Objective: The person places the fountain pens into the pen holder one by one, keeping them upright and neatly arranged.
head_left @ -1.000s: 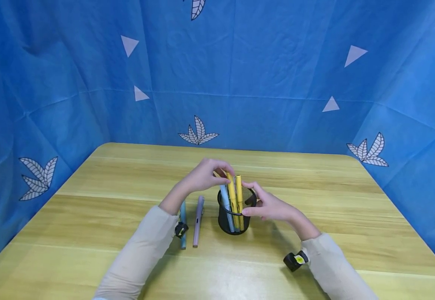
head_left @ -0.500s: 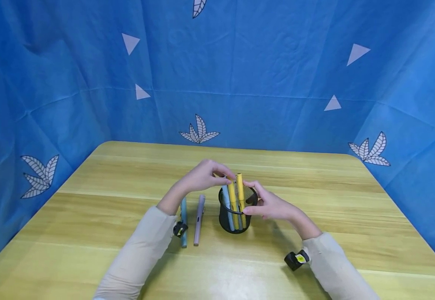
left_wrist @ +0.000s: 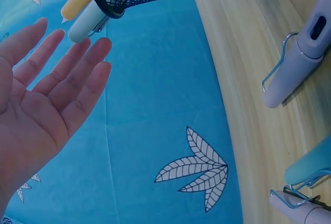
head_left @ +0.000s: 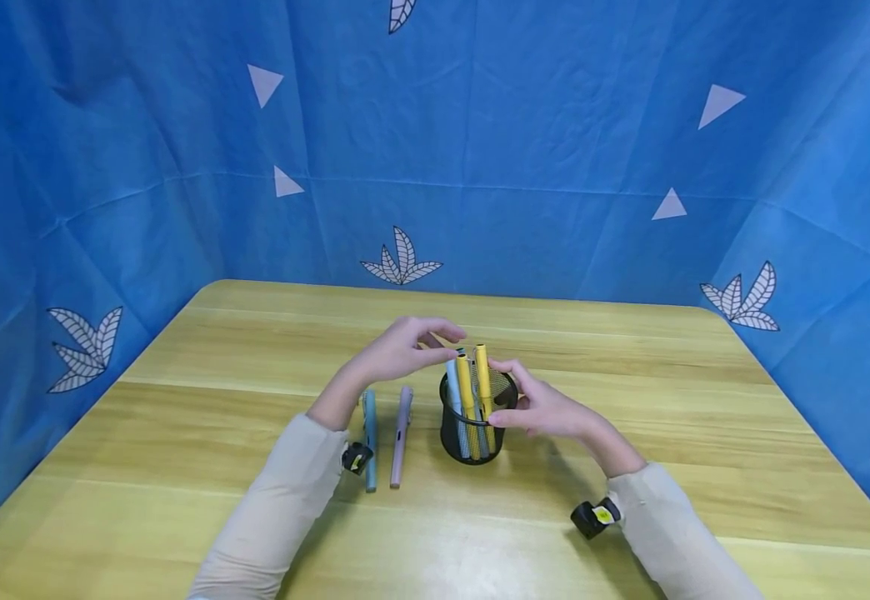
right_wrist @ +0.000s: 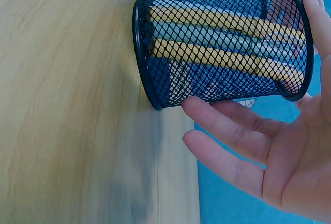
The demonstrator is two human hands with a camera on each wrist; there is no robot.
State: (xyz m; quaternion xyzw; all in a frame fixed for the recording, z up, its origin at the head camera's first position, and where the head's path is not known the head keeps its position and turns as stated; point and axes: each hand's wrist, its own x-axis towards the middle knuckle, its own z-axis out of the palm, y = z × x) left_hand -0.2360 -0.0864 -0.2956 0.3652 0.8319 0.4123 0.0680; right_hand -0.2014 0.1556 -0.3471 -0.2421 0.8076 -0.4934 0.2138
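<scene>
A black mesh pen holder [head_left: 450, 433] stands upright on the table. Two yellow pens [head_left: 483, 371] and a light blue pen [head_left: 453, 387] lean inside it; a greenish pen [right_wrist: 207, 36] shows through the mesh in the right wrist view. My right hand [head_left: 547, 408] holds the holder by its rim from the right, thumb in front and index finger behind. Just left of the pen tops is my left hand [head_left: 405, 346], fingers extended and holding nothing. The left wrist view shows a gap between its fingertips and the light blue pen's end.
Left of the holder lie a lilac pen [head_left: 401, 437] and a teal pen [head_left: 371, 442], partly behind the left wrist. Another pinkish pen [left_wrist: 305, 211] appears beside the teal one in the left wrist view. A blue patterned cloth [head_left: 540, 150] hangs behind the wooden table [head_left: 555, 333].
The left hand has let go of a yellow pen and drawn slightly left. That pen has sunk lower in the holder. My right hand stays at the rim.
</scene>
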